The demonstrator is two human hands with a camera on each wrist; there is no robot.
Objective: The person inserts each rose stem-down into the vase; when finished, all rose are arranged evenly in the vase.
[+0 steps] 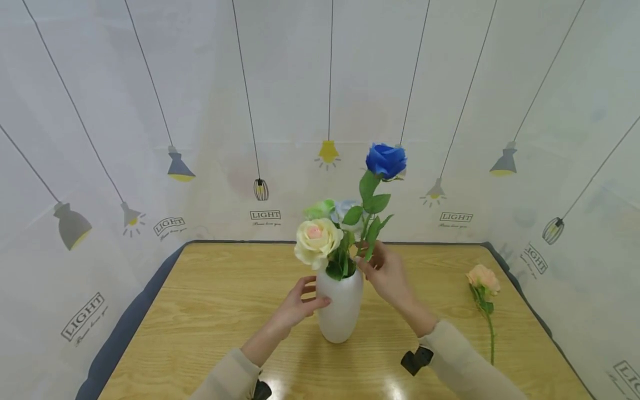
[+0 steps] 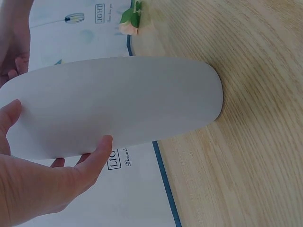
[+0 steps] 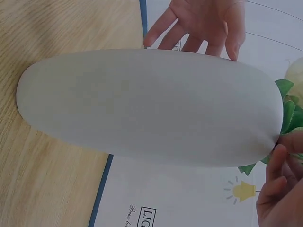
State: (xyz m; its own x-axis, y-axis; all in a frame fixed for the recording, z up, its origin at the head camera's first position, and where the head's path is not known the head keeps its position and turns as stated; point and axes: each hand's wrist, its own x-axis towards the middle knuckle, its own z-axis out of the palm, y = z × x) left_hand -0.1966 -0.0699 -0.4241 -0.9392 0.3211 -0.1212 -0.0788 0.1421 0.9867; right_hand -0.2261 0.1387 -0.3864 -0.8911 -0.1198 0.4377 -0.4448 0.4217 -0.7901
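Observation:
A white vase (image 1: 340, 308) stands upright on the table, holding a cream rose (image 1: 318, 241) with a pink centre and, behind it, pale blue and green blooms. My left hand (image 1: 295, 305) holds the vase's left side, thumb and fingers spread against its upper part, also seen in the left wrist view. Beside the vase's mouth, my right hand (image 1: 387, 275) pinches the stem of a tall blue rose (image 1: 386, 161), whose leaves rise above the fingers. In the right wrist view the right fingertips are right at the rim; the stem's lower end is hidden.
A peach flower (image 1: 483, 279) with a green stem lies at the right of the wooden table (image 1: 225, 311). White cloth walls (image 1: 285, 72) printed with hanging lamps enclose the table's back and sides. Dark trim (image 1: 150, 294) runs along its edges.

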